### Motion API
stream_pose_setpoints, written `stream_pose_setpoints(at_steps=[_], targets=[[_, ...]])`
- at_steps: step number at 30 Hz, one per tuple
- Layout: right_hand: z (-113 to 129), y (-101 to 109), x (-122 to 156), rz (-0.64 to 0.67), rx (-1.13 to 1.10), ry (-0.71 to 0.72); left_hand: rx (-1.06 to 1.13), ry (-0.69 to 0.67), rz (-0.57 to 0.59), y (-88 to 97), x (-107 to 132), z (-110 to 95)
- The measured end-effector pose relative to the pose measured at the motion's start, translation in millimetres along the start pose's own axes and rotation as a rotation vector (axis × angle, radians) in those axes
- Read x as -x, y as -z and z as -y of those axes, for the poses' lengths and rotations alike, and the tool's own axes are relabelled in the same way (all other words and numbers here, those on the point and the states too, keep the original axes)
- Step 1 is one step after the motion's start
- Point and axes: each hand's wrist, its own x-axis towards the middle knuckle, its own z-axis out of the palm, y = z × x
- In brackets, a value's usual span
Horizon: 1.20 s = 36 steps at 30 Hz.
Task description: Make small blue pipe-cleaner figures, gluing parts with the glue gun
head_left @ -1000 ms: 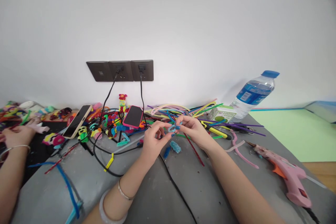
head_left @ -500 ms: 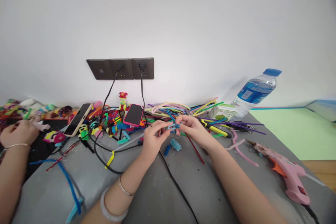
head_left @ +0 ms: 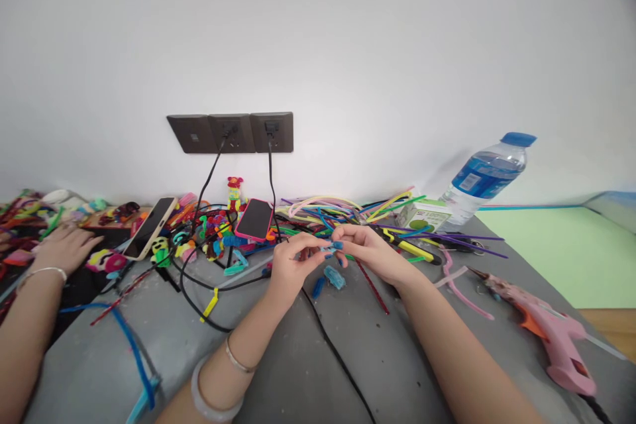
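Note:
My left hand (head_left: 291, 264) and my right hand (head_left: 370, 252) meet over the middle of the table. Between their fingertips is a small light-blue pipe cleaner piece (head_left: 329, 248), pinched from both sides and partly hidden by the fingers. Just below lie a fuzzy light-blue pipe cleaner bundle (head_left: 334, 277) and a short dark-blue piece (head_left: 318, 287). A red glittery pipe cleaner (head_left: 373, 290) slants away under my right hand.
A pink glue gun (head_left: 551, 338) lies at right, near a water bottle (head_left: 484, 179) and a yellow utility knife (head_left: 412, 248). Pipe cleaners, two phones (head_left: 254, 218) and small figures line the wall. Black cables (head_left: 338, 351) cross the table (head_left: 278, 377). Another person's hand (head_left: 64, 248) is at left.
My fingers have shifted slightly around the light-blue piece, which is now more covered. The other person's hand at left has let go of a pale pink thing and spread flat.

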Motion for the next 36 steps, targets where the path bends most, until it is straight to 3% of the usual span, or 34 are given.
stream_pose_setpoints(at_steps=[18,28,32,36], targets=[[3,0,3,0.019,-0.001,-0.019,0.151,0.078,0.022,-1.4,1,1],[4,-4,0,-0.006,0.039,0.028,0.352,0.363,-0.105,0.1,-4,4],[3,-7,-1,0.002,0.013,0.042,0.443,0.451,-0.069,-1.1,-3,10],[2,-10,-1,0.007,-0.020,0.039,0.488,0.439,-0.036,-1.6,-1,14]])
